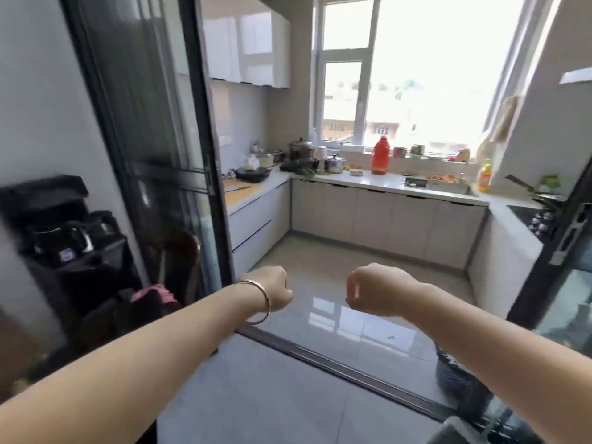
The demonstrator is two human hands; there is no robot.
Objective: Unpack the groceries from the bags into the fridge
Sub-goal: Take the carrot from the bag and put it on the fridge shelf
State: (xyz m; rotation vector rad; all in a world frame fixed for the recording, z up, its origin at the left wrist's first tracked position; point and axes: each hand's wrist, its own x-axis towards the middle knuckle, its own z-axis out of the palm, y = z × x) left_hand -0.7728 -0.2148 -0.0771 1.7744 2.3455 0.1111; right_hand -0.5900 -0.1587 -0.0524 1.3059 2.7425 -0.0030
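Observation:
Both my arms reach forward over the threshold of a kitchen doorway. My left hand (274,288), with a thin bangle on its wrist, has its fingers curled into a fist and holds nothing. My right hand (373,291) is curled the same way, also with nothing in it. No fridge and no grocery bag can be told apart in this view. A pink and dark bundle (150,298) lies low on the left behind the glass door; what it is stays unclear.
A dark-framed sliding glass door (153,139) stands at the left, and its floor track (336,368) crosses below my arms. Beyond it, a U-shaped counter (378,181) carries pots, a red thermos (381,155) and a yellow bottle (484,176). A black appliance stand (64,225) sits far left.

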